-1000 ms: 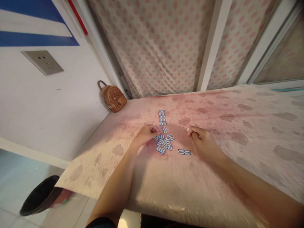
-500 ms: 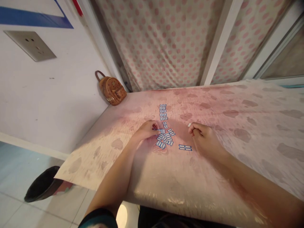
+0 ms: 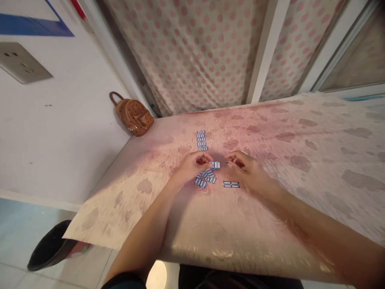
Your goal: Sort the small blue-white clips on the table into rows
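My left hand (image 3: 194,164) pinches a small blue-edged white label piece (image 3: 215,164) between thumb and forefinger, above a loose pile of similar label pieces (image 3: 205,178). Facing it on the right, my right hand (image 3: 245,166) has its fingers curled, thumb and forefinger close together. A bit of white shows behind its knuckles, but what the fingers hold cannot be made out. Another label piece (image 3: 231,184) lies by itself just below the right hand. Beyond the left hand, several label pieces (image 3: 201,140) form a neat column on the table.
A patterned cover lies over the table (image 3: 186,224). A small brown backpack-shaped bag (image 3: 135,116) leans at the wall corner. Behind the table hangs a dotted curtain (image 3: 192,56). A black bin (image 3: 49,245) stands on the floor at left.
My left hand has lifted a label piece from the area of the pile and moved right. My right hand has come in toward it. The view has shifted slightly.
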`<state>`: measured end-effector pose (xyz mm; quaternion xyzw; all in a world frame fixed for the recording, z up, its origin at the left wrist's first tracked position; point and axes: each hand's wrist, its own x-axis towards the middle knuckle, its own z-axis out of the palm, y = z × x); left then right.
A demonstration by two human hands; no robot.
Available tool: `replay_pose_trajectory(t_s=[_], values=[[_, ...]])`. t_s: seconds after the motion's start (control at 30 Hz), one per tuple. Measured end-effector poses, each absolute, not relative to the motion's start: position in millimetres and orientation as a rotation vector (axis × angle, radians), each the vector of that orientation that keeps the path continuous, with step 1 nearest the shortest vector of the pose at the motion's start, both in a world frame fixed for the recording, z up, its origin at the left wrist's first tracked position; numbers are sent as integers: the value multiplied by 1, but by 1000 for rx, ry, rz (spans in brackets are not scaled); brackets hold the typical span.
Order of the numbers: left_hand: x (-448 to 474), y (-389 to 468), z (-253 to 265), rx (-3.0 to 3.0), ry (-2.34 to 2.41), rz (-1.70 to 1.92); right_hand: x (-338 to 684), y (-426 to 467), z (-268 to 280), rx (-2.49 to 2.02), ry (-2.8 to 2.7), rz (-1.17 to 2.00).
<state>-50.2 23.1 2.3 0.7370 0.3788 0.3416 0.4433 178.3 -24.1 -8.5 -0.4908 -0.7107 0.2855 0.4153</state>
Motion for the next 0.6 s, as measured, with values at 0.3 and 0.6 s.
replay_pose_trajectory(t_s=[0.3,0.6], values=[[-61,23,7,2020,972,681,174,-29,-3,-1219,-1821,767],[-81,34,3,2181,1047,502,179,-24,-11,-1278,-1706,690]])
